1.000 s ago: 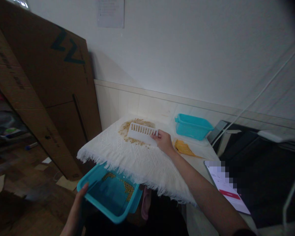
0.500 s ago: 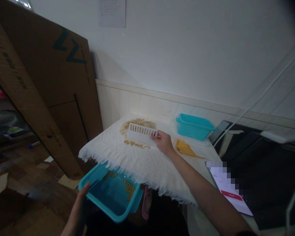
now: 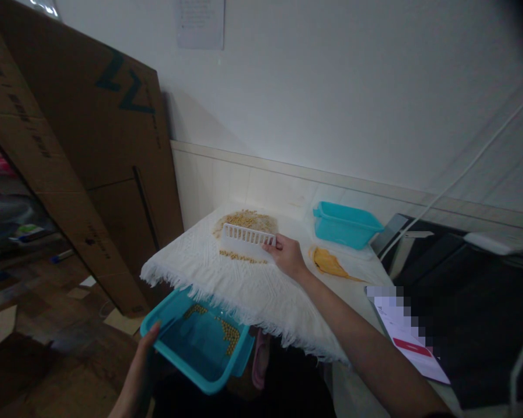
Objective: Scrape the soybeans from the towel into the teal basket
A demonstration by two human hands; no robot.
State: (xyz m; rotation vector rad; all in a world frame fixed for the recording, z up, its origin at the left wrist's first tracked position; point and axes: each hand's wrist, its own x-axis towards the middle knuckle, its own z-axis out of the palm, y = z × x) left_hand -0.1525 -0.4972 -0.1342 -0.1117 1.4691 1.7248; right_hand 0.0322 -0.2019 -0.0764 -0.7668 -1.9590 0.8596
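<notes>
My right hand (image 3: 286, 253) pinches the right end of a white slotted plastic plate (image 3: 244, 244), which stands on edge on the fringed white cloth (image 3: 192, 252). Behind the plate lies a pile of yellowish beans (image 3: 248, 219); a thin row of the same beans runs along its near side. Below the cloth's front edge, my left hand (image 3: 146, 342) grips the left rim of a blue plastic basin (image 3: 187, 348). Some beans (image 3: 230, 338) lie inside it, toward the far and right sides. The cloth's fringe hides part of its far rim.
A second blue basin (image 3: 347, 225) stands at the back right, with a crumpled orange-yellow piece (image 3: 330, 262) in front of it. Farther right are a tablet-like screen (image 3: 407, 339) and a white cable (image 3: 457, 177). A large cardboard box (image 3: 108, 133) rises on the left.
My right hand has drawn the white plate slightly nearer and to the left, close to the front row of beans. The left hand and its basin are nearly unmoved.
</notes>
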